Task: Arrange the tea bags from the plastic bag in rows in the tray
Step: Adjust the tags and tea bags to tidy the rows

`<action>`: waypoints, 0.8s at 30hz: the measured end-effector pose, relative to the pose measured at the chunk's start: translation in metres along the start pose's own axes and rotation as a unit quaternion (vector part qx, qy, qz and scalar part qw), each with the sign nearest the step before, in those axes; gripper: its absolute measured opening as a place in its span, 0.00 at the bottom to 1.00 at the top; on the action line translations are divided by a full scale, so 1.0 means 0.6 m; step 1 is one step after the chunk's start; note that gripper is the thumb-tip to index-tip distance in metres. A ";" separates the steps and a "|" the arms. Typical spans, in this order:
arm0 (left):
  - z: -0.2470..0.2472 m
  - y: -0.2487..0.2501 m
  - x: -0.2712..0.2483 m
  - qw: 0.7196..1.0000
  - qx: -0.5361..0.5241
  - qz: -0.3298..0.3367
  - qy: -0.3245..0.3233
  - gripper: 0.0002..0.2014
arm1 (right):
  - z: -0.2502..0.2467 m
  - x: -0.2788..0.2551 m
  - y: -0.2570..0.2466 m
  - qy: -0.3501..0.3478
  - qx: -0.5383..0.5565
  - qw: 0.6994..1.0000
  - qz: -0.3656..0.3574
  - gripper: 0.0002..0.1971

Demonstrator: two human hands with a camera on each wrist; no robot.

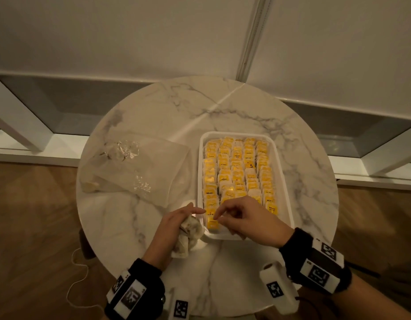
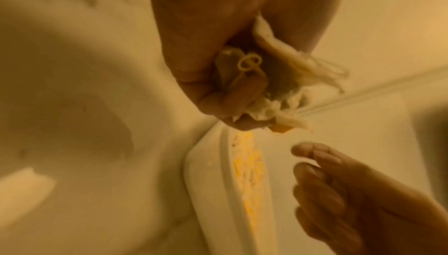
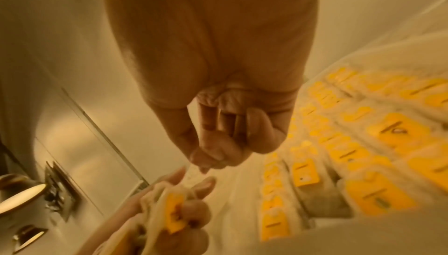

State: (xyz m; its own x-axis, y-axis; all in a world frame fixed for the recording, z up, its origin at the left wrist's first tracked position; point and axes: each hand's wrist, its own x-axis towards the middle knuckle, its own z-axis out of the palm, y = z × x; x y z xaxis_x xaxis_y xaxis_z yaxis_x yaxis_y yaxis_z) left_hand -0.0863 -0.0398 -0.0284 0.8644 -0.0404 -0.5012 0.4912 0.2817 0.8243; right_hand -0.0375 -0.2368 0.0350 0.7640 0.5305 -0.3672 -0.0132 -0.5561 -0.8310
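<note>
A round marble table [image 1: 153, 112] is seen from above, with a white tray [image 1: 283, 181] set right of its middle. The tray is nearly filled with tea bags [image 1: 236, 167], laid in five rows running away from the person, their yellow tags turned up. Some tags are printed with the word RELAX. Only the near end of the tray, under the hands, cannot be judged.

To the left of the tray a clear plastic bag [image 1: 139, 167] lies flat and crumpled on the table; one pale tea bag [image 1: 90, 185] is seen in its near left corner.

A small bundle of tea bags [image 1: 188, 236] is held in the left hand [image 1: 174, 227], just beside the tray's near left corner. The grip of this hand is closed round the bundle, with the forefinger stretched toward the tray. In the left wrist view the crumpled paper and a loop of string are seen between the curled fingers [image 2: 232, 98].

The right hand [image 1: 248, 218] is held over the near end of the tray, close to the left hand. Its finger and thumb are brought together in a pinch; whether a string or tag is caught between them cannot be told.
</note>
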 end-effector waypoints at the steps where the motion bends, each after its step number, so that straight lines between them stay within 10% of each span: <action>1: 0.009 0.004 -0.005 0.998 -0.055 -0.037 -0.003 0.22 | 0.009 -0.003 -0.005 0.012 0.019 1.000 -0.020 0.06; 6: 0.042 0.003 -0.010 0.975 -0.161 -0.153 -0.023 0.26 | 0.033 -0.010 -0.009 0.083 -0.034 0.990 -0.112 0.13; 24: 0.104 0.018 -0.028 0.977 -0.167 -0.128 -0.036 0.18 | -0.026 -0.040 0.027 0.166 0.191 0.965 -0.067 0.16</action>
State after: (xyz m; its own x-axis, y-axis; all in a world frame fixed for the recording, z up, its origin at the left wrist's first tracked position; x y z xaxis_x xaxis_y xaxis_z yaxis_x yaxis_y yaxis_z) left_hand -0.0890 -0.0960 0.0055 0.7284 -0.2141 -0.6508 0.6407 0.5494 0.5364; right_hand -0.0458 -0.2688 0.0368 0.9393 0.3115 -0.1435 -0.0875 -0.1870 -0.9785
